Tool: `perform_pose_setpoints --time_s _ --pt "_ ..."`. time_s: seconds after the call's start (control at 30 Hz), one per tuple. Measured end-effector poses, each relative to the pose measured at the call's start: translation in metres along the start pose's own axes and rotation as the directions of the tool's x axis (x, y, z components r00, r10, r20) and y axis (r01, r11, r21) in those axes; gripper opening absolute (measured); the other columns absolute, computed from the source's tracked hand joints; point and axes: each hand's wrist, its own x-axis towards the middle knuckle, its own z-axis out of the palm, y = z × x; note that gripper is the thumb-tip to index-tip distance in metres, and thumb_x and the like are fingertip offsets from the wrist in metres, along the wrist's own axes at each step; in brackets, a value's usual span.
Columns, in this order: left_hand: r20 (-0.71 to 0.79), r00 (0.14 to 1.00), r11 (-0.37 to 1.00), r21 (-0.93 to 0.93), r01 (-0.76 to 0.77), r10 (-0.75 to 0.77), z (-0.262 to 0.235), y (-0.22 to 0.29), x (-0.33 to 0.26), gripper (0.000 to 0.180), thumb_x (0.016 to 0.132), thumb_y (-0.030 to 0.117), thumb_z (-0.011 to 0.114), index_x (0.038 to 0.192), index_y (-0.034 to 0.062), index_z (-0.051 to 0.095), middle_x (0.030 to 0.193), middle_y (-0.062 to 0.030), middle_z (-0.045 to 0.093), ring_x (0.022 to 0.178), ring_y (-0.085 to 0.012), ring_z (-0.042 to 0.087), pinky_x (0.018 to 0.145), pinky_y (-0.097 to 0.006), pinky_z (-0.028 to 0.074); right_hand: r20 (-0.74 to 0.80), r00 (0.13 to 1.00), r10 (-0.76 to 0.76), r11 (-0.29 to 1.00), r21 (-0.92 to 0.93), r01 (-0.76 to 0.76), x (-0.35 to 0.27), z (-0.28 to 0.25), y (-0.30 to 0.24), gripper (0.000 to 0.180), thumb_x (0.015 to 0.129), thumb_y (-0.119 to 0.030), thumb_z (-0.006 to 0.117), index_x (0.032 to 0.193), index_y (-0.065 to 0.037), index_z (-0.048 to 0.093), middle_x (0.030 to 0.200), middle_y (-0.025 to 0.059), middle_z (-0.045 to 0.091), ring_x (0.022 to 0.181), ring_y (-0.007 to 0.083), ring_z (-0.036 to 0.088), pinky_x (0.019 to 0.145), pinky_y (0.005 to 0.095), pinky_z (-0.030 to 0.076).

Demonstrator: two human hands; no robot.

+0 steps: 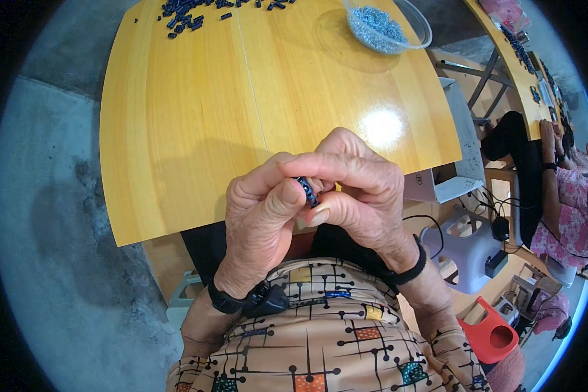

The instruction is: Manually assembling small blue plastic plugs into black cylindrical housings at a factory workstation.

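Above the near edge of the yellow wooden table [176,130], a small dark blue part [306,189] with shiny round metal spots sits between my fingertips. My left hand [258,209] pinches it from the left with thumb and forefinger. From the other side, the thumb and fingers of my right hand [366,189] close on it. Much of the part is covered by the fingers. At the table's far side lies a scattered heap of small dark blue pieces [193,18]. A clear plastic bowl [426,40] at the far right holds many tiny silvery pieces [377,27].
Right of the table stands an open white box [460,186]. Beyond it are a purple-grey plastic stool [467,261], a red stool [493,333] and loose black cables [500,202]. At another table [513,72], a person in a pink patterned top [568,212] sits.
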Motion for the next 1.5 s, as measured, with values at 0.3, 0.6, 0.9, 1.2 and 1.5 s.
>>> perform_pose_setpoints --time_s 0.3,0.6,0.9,1.2,1.5 --pt "0.014 1.000 1.000 0.008 -0.003 0.002 -0.005 -0.003 -0.003 0.032 0.080 0.034 0.071 0.089 0.0037 0.065 0.084 -0.0012 0.056 0.082 -0.0143 0.053 0.078 -0.030 0.046 0.006 1.000 0.007 1.000 -0.029 -0.007 0.001 0.001 -0.004 0.046 0.064 -0.027 0.080 0.100 -0.001 0.070 0.075 -0.0006 0.056 0.070 0.0099 0.051 0.062 0.0219 0.039" --pt "0.093 0.994 0.985 -0.168 -0.044 0.061 -0.012 -0.015 -0.002 0.020 0.084 0.016 0.067 0.096 0.0000 0.068 0.089 -0.0066 0.061 0.083 -0.0137 0.057 0.066 -0.022 0.047 -0.016 1.000 0.013 0.997 -0.076 -0.014 -0.002 0.001 -0.006 0.043 0.064 -0.027 0.081 0.097 0.000 0.070 0.074 -0.0004 0.057 0.070 0.0101 0.052 0.061 0.0221 0.040" --pt "0.094 0.995 0.992 -0.123 -0.004 0.016 -0.017 -0.009 -0.001 0.024 0.083 0.018 0.069 0.098 -0.0013 0.067 0.090 -0.0046 0.062 0.083 -0.0118 0.058 0.074 -0.022 0.048 0.010 0.999 -0.049 0.988 -0.150 0.050 -0.001 -0.001 0.000 0.037 0.069 -0.015 0.078 0.102 -0.003 0.068 0.073 -0.0002 0.060 0.070 0.0128 0.053 0.062 0.0241 0.043" --pt "0.009 0.971 0.954 0.188 0.235 -0.241 -0.027 0.027 0.012 0.013 0.081 0.002 0.069 0.093 -0.0037 0.068 0.077 -0.0060 0.066 0.069 -0.0094 0.060 0.066 -0.019 0.050 0.122 0.989 -0.085 0.955 -0.275 0.116 0.009 -0.008 0.005 0.032 0.070 -0.009 0.076 0.101 -0.003 0.068 0.076 0.0039 0.062 0.069 0.0170 0.058 0.061 0.0271 0.047" --pt "-0.077 0.968 0.820 0.517 0.245 -0.241 -0.031 0.031 0.031 0.010 0.078 0.001 0.068 0.088 -0.0005 0.069 0.080 -0.0051 0.066 0.067 -0.0076 0.060 0.061 -0.020 0.049 0.246 0.939 -0.239 0.779 -0.529 0.337 0.022 -0.018 0.021 0.037 0.064 0.000 0.072 0.100 -0.004 0.068 0.072 0.0075 0.062 0.065 0.0210 0.061 0.058 0.0296 0.050"
